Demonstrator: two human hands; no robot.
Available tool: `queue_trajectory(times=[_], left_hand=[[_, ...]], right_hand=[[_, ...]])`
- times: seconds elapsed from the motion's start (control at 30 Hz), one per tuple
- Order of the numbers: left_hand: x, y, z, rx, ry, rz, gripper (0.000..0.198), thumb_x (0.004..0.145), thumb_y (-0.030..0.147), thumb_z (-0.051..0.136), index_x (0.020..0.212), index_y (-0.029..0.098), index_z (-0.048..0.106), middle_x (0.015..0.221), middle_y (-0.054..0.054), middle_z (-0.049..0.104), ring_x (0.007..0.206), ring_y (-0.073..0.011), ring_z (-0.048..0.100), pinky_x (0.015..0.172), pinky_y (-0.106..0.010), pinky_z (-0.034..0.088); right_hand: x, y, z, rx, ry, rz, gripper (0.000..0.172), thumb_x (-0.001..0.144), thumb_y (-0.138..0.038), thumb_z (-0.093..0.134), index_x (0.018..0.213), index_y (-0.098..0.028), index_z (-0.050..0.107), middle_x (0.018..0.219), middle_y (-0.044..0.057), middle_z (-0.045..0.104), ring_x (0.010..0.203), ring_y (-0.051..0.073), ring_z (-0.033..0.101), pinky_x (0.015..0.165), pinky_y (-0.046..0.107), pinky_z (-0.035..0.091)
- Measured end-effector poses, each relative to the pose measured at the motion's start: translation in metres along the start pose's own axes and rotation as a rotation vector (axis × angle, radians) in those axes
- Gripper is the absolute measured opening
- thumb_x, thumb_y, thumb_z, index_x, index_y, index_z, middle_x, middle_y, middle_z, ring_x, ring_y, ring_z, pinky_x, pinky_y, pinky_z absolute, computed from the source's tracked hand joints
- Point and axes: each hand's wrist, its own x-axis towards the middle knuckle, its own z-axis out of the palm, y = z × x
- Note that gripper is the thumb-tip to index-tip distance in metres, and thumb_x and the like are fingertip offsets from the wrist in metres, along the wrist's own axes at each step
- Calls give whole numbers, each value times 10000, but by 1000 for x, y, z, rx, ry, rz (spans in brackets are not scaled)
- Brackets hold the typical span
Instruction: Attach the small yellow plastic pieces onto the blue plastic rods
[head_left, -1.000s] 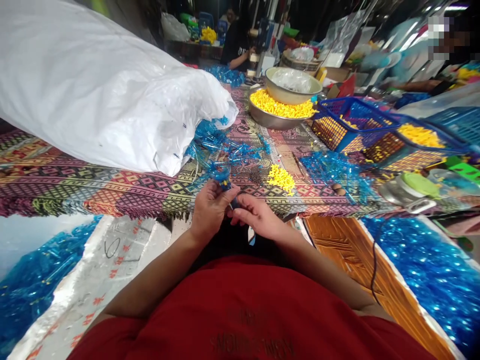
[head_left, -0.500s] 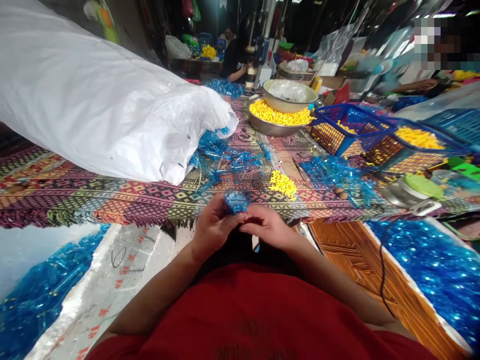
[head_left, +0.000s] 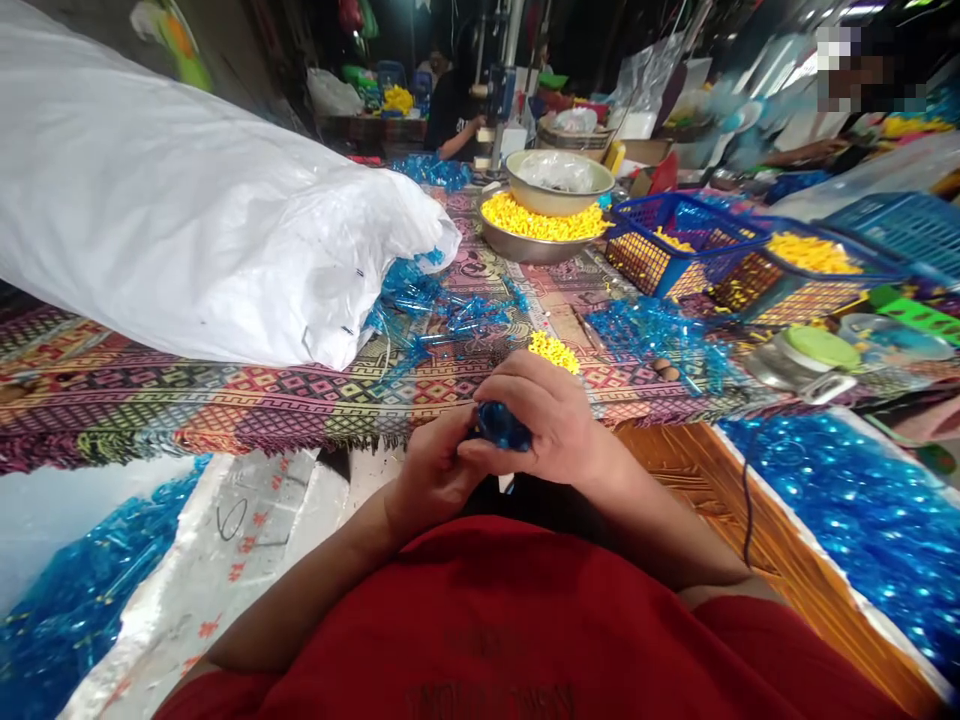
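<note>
Both my hands meet just in front of my red shirt, at the near edge of the patterned tablecloth [head_left: 225, 400]. A small blue translucent plastic piece [head_left: 501, 427] sits between them. My left hand [head_left: 435, 470] grips it from below with curled fingers. My right hand [head_left: 551, 420] wraps over it from the right, fingers closed around it. A small heap of yellow plastic bits [head_left: 553, 351] lies on the cloth just beyond my right hand, and loose blue plastic pieces [head_left: 442, 310] lie scattered further back.
A big white sack [head_left: 187, 220] fills the left of the table. A metal basin of yellow bits [head_left: 540, 225], blue baskets [head_left: 675, 245] and a scale [head_left: 802, 360] stand at the back and right. Bins of blue pieces [head_left: 847, 510] flank me. Other people work behind.
My right hand has risen and closed over the blue piece, covering most of it. The left hand has dropped slightly underneath. The camera view has shifted a little.
</note>
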Motion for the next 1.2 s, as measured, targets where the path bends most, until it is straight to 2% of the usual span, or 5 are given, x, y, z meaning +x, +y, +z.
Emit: queue_trajectory(times=[0.2, 0.4, 0.63, 0.97, 1.2], left_hand=[[-2, -26, 5, -492, 12, -498, 131, 776, 233, 627, 867, 149, 583, 659, -8, 631, 538, -115, 564, 518, -231, 460], [5, -49, -7, -761, 253, -656, 239, 674, 185, 704, 856, 138, 556, 698, -7, 631, 596, -187, 667, 520, -301, 552], [13, -64, -6, -782, 260, -731, 230, 670, 202, 681, 829, 123, 535, 588, -8, 614, 504, -184, 647, 419, -246, 499], [27, -64, -15, -741, 382, -739, 249, 621, 171, 701, 795, 122, 529, 627, -14, 640, 489, -136, 624, 409, -193, 459], [28, -72, -6, -726, 312, -710, 251, 640, 187, 700, 826, 124, 544, 628, -7, 632, 476, -133, 614, 399, -199, 462]], right_hand=[[-13, 34, 4, 303, -150, 328, 466, 750, -483, 678, 1097, -178, 611, 957, 62, 652, 834, 177, 621, 722, 316, 510], [-51, 95, -26, 158, 134, 761, 229, 779, -373, 644, 822, -149, 669, 674, 11, 620, 583, 130, 569, 585, 275, 469], [-91, 122, -15, -126, -110, 702, 153, 793, -240, 564, 727, -157, 674, 723, 66, 673, 691, 179, 618, 671, 296, 470], [-106, 145, -37, -209, 34, 885, 174, 791, -277, 560, 808, -144, 671, 714, 62, 672, 670, 189, 623, 631, 292, 470], [-105, 134, -43, -223, -150, 856, 161, 783, -240, 548, 758, -146, 675, 689, 56, 676, 643, 175, 613, 612, 272, 432]])
